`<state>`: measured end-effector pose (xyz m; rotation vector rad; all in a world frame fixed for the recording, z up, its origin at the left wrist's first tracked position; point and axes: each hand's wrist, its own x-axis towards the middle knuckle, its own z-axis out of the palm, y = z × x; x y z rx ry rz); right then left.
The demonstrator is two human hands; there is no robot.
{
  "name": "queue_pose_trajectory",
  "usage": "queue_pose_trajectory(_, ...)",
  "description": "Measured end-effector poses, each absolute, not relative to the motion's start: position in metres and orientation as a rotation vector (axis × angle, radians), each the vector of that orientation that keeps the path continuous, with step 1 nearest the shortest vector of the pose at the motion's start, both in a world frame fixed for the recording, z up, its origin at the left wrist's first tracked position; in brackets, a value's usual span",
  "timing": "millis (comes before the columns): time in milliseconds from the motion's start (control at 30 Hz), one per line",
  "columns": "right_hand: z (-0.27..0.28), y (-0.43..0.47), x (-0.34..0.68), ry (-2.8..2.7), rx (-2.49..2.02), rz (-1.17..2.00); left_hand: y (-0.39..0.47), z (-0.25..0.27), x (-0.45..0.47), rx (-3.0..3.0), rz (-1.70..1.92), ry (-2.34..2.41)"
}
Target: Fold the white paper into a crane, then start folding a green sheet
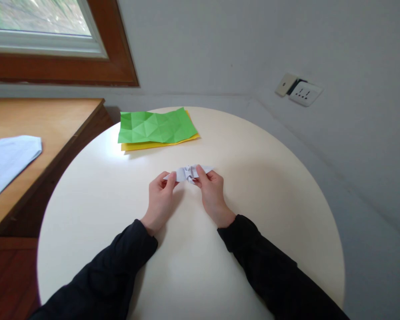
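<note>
Between my two hands is a small white folded paper figure [187, 173], with a pointed tip at each end and crumpled-looking folds in its middle. My left hand [161, 193] pinches its left wing between thumb and fingers. On the other side, my right hand [213, 191] grips the paper just right of the centre, thumb on top. The fingers beneath the paper are partly hidden. Farther back lie a creased green sheet of paper [156, 126] and, under it, a yellow sheet [153, 145].
The round white table [270, 209] carries all of this. To the left stands a wooden desk [63, 113] with a pale blue-white cloth-like item [13, 155] on it. A wall socket [306, 93] and a wood-framed window [120, 49] are behind.
</note>
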<state>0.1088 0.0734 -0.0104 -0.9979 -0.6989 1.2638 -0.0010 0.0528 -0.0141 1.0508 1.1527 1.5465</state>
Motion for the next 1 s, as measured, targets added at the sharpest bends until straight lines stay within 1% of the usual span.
queue_pose_trajectory(267,-0.01,0.073,0.11,-0.691,-0.983,1.281,0.052,-0.008,0.004,0.784,1.546,1.01)
queue_pose_trajectory(533,-0.011,0.076,0.113,-0.697,-0.999,1.32,0.054,-0.007,0.003,0.74,1.551,1.003)
queue_pose_trajectory(667,-0.012,0.077,0.12,-0.792,-1.003,1.332,0.056,-0.008,0.002,0.697,1.536,0.981)
queue_pose_trajectory(900,-0.017,0.105,0.154,-0.943,-1.201,1.124,0.06,-0.008,0.002,0.658,1.474,0.982)
queue_pose_trajectory(1000,-0.013,0.13,0.189,-1.053,-1.351,0.913,0.061,-0.008,0.001,0.643,1.486,0.981)
